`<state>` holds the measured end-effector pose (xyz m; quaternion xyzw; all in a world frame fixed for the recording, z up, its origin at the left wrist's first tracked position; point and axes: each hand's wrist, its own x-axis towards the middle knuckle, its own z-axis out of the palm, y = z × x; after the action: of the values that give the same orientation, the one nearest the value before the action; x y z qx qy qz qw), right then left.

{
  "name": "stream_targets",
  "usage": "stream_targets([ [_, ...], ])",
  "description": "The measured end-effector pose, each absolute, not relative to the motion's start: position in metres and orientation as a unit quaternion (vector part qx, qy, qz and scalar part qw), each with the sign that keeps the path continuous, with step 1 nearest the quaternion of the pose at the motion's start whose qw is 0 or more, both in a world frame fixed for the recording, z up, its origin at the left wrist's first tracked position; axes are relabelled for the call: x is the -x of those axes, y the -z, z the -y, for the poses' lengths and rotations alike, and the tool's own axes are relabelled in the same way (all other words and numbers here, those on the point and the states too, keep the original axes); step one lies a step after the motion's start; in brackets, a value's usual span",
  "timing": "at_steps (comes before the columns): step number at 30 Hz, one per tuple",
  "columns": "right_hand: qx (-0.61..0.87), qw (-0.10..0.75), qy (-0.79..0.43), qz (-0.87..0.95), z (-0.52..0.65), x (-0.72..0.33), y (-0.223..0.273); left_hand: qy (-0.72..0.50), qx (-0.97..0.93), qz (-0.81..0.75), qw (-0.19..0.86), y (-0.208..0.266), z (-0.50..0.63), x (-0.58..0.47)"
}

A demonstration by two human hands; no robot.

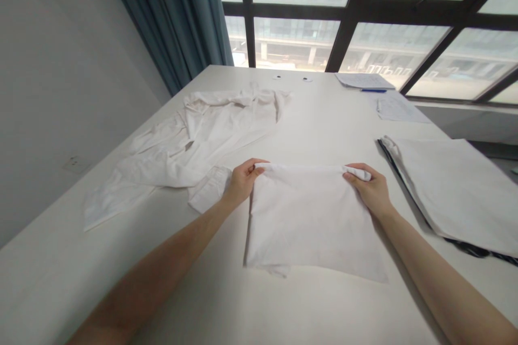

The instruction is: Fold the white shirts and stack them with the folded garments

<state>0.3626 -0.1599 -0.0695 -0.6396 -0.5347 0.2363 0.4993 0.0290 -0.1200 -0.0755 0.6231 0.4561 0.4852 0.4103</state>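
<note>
A folded piece of white cloth (309, 221), perhaps a garment, lies in front of me on the white table (194, 285). My left hand (244, 179) pinches its far left corner between thumb and fingers. At the far right corner, my right hand (371, 187) grips the same edge, where a small rolled bit of fabric sticks out. The near edge of the cloth spreads toward me, with a small crumpled tip poking out beneath it. Left of my left hand lies a crumpled white shirt (226, 132), its cuff (210, 188) close to my wrist.
On the right rests a stack of folded white cloth (465, 188) with dark material under it. Papers (364, 81) and a blue pen (373, 90) lie at the far right. Two small round items sit near the far edge. A wall, a blue curtain (178, 16) and windows border the table.
</note>
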Motion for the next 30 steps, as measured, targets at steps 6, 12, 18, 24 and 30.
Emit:
stream_targets([
  [6,0.636,0.526,-0.192,0.531,0.161,-0.356,0.071,-0.489,-0.631,-0.452,0.398,0.074,0.121,-0.03],
  [12,0.622,0.53,-0.14,0.56,0.163,-0.357,0.074,-0.487,-0.652,-0.464,0.349,0.072,0.122,-0.029],
  [18,0.657,0.484,-0.139,0.561,0.164,-0.36,0.075,-0.51,-0.639,-0.493,0.298,0.075,0.122,-0.028],
  [24,0.613,0.488,-0.077,0.616,0.165,-0.363,0.075,-0.552,-0.631,-0.483,0.252,0.084,0.116,-0.024],
  [30,0.502,0.404,-0.018,0.764,0.17,-0.353,0.073,-0.466,-0.771,-0.422,0.098,0.08,0.12,-0.024],
])
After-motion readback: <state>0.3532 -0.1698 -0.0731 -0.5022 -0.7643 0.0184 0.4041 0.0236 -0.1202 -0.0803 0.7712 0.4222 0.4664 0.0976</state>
